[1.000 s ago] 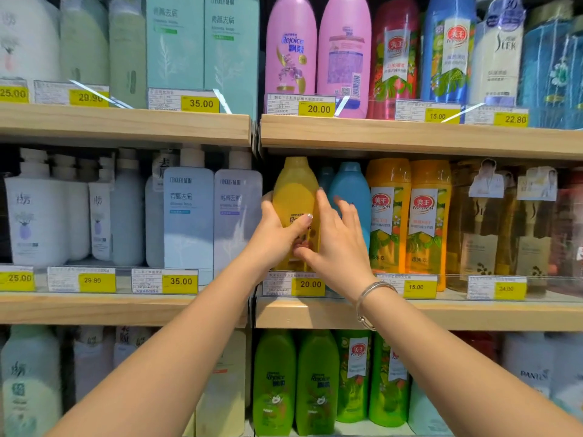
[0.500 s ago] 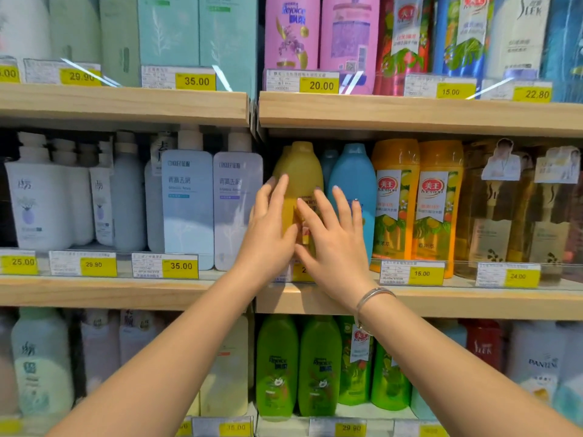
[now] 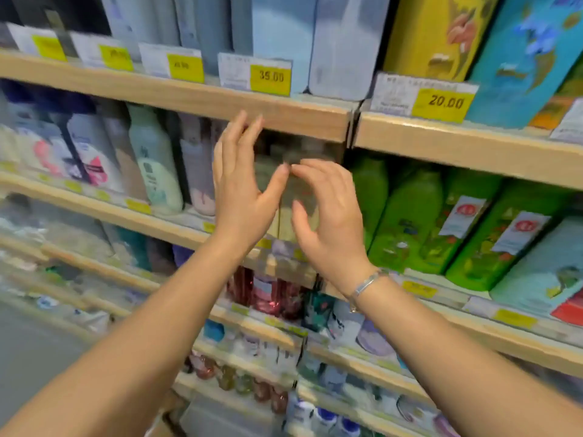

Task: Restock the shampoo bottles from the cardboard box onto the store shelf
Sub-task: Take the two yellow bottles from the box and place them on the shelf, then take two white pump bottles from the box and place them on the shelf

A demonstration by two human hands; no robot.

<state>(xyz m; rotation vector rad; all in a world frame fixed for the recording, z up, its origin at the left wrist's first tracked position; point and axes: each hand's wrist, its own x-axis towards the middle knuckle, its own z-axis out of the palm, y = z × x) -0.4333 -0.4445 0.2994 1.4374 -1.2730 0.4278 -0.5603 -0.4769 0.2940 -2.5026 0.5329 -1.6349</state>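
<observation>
Both my hands are held up empty in front of the wooden shelving. My left hand (image 3: 243, 190) has straight, spread fingers that reach up to the shelf edge (image 3: 284, 118). My right hand (image 3: 331, 216), with a bracelet on the wrist, has loosely curved fingers, and its fingertips nearly meet the left thumb. Neither hand touches a bottle. The yellow shampoo bottle (image 3: 438, 33) stands on the shelf above, at the upper right, beside a blue bottle (image 3: 530, 58) and behind a 20.00 price tag (image 3: 444, 102). I see no cardboard box clearly.
Green bottles (image 3: 410, 222) fill the shelf to the right of my hands. Pale and white bottles (image 3: 154, 159) stand to the left. Lower shelves hold small dark red bottles (image 3: 268, 294) and blurred jars. Grey floor (image 3: 31, 357) shows at the lower left.
Both hands have come off the yellow bottle and dropped in front of the shelf below. The view has swung down and tilted, so the yellow bottle now sits at the top right.
</observation>
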